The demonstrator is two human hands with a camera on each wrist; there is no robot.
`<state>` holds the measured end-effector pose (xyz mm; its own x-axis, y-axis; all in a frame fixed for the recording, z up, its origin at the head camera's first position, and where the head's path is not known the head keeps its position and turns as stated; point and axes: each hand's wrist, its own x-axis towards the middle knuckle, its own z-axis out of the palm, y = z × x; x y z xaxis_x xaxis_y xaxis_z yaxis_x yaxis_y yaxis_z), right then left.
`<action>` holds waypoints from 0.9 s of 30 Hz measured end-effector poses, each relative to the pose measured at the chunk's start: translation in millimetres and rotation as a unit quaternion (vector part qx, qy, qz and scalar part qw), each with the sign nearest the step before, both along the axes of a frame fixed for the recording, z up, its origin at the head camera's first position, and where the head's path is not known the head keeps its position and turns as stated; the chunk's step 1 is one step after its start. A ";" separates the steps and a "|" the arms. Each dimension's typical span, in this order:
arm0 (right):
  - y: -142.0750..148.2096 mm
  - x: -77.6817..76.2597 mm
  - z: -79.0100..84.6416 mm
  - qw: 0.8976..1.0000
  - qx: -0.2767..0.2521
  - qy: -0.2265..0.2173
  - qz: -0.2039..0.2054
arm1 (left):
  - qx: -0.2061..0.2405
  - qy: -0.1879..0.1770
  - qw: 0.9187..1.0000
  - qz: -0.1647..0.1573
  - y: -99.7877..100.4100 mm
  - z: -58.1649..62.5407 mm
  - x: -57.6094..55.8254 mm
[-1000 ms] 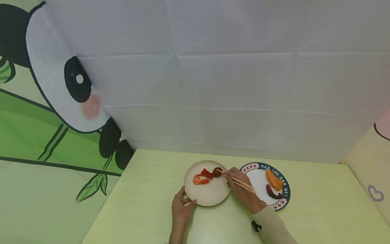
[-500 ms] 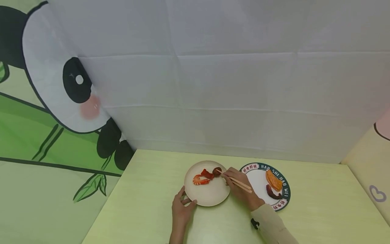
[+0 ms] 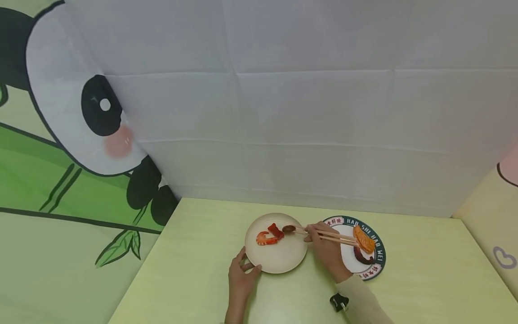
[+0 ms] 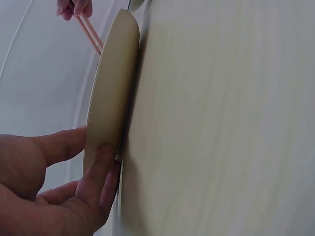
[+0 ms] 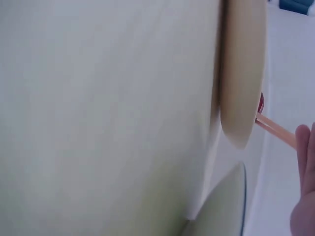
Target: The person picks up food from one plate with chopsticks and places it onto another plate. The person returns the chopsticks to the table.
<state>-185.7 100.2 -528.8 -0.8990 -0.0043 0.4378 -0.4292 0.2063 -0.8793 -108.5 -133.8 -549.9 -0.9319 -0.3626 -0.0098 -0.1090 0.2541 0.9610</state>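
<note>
My left hand (image 3: 243, 278) holds the rim of a beige plate (image 3: 279, 264); in the left wrist view its thumb lies on the upper edge and fingers (image 4: 96, 184) press the outer wall. A pair of wooden chopsticks (image 3: 337, 238) is gripped in my right hand (image 3: 327, 254), close to the plate's right side. Their tips meet a dark brown, rounded food piece (image 3: 288, 229) near the plate's far right rim. Left of it lie a red, jagged food piece (image 3: 275, 230) and an orange-red shrimp (image 3: 265, 239).
Right of the beige plate is a white plate with a dark green lettered rim (image 3: 380, 252), partly behind my right hand. It bears an orange dumpling-like piece (image 3: 363, 239) and a dark curved piece (image 3: 360, 256). A white cloth (image 3: 299, 135) hangs behind the table.
My right hand has turned, so the chopsticks now lie flatter and reach over the white plate. The brown piece has tipped and looks flatter. My left hand stays at the rim.
</note>
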 end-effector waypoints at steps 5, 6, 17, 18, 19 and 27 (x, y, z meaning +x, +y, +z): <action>2.1 7.7 3.0 0.994 -0.099 -0.046 -0.011 | -0.003 0.006 1.000 0.000 0.2 0.0 -0.7; 2.3 8.7 1.4 0.992 -0.109 -0.057 -0.018 | -0.003 0.005 1.000 0.000 0.1 -0.2 -0.7; 3.2 13.4 -15.5 0.975 -0.168 -0.130 -0.066 | -0.007 0.002 1.000 -0.003 -0.5 -2.7 -0.2; 3.4 14.0 -15.4 0.975 -0.164 -0.135 -0.066 | -0.007 0.001 1.000 -0.003 -0.5 -2.4 -0.2; 3.6 14.4 -15.1 0.975 -0.160 -0.141 -0.064 | -0.008 0.002 1.000 -0.003 -0.5 -2.4 -0.2; 7.1 15.9 -12.1 0.970 -0.169 -0.177 -0.014 | -0.005 0.003 1.000 -0.006 -0.8 -1.8 0.1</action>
